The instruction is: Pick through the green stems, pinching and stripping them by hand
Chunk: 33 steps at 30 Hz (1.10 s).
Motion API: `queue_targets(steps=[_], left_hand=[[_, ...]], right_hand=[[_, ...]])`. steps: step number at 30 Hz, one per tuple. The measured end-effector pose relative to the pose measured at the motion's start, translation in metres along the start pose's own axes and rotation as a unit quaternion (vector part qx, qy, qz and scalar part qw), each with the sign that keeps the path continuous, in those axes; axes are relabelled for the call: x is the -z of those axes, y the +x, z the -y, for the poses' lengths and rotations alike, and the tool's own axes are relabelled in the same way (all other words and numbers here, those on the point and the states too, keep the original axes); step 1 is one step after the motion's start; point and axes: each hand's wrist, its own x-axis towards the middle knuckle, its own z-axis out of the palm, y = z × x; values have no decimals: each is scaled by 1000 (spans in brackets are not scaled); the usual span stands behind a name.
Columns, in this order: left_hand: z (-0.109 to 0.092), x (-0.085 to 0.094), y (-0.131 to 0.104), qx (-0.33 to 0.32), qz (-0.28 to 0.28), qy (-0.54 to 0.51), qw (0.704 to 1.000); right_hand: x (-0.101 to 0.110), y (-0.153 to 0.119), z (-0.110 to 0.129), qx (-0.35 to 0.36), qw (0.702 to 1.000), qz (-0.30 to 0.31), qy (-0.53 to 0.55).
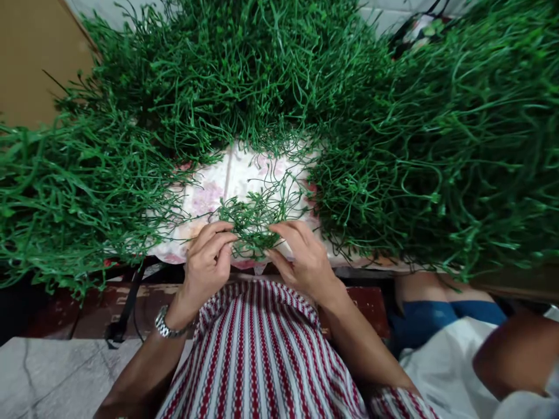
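A small loose clump of thin, branching green stems [255,218] lies at the near edge of a flower-patterned white cloth, between my two hands. My left hand [209,256], with a metal watch on its wrist, is closed in a pinch at the clump's left side. From the right, my right hand [303,256] curves its thumb and forefinger around the clump's other edge, stems between the fingertips. Whether the stems are real or plastic I cannot tell.
Large heaps of similar green stems stand at the left [78,192], at the back [244,70] and at the right [428,157]. The floral cloth [209,195] shows between them. Close on my right sits another person [454,355], partly in view.
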Motion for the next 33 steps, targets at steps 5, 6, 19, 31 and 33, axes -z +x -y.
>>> queue_targets(steps=[5,6,19,31,33], left_hand=[[-7,3,7,2,-60,-45,997],[-7,5,9,8,-89,-47,995],[12,6,37,130,-304,-322,887],[-1,-8,18,187,-298,-278,894],[-6,-9,9,200,-260,-241,913]], right_hand=[[-7,24,-8,12,994,64,-89],[-8,28,-12,6,996,38,-84],[2,46,-14,-199,888,-254,328],[-10,36,-20,-252,841,-295,377],[-11,36,-19,-250,842,-296,375]])
